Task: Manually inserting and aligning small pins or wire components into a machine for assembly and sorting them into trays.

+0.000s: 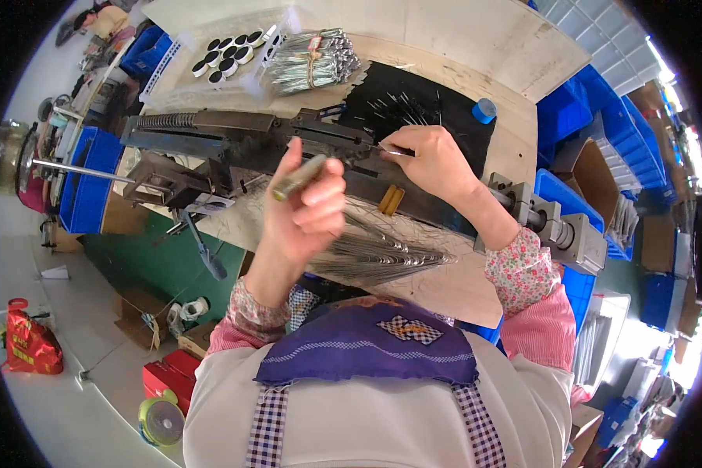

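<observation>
My left hand (308,210) is raised in front of a long dark metal bench machine (234,129), its fingers curled round a short, dull greenish-grey cylindrical handle (299,178). Whether that handle joins the machine cannot be made out. At the machine's right end, my right hand (437,160) pinches a thin metal rod (398,152) whose tip points at the small dark jaws. Below both hands a fan of thin metal wires (382,253) lies on the wooden bench. A small yellow-brown block (391,200) sits on the machine's front edge, between the hands.
Behind the machine are a bundle of silvery rods (316,62), a clear bin (218,66) of black-topped round pieces, a black mat (374,90) with dark rods, and a blue cap (484,111). A metal shaft assembly (554,222) stands right; blue crates (624,132) lie beyond.
</observation>
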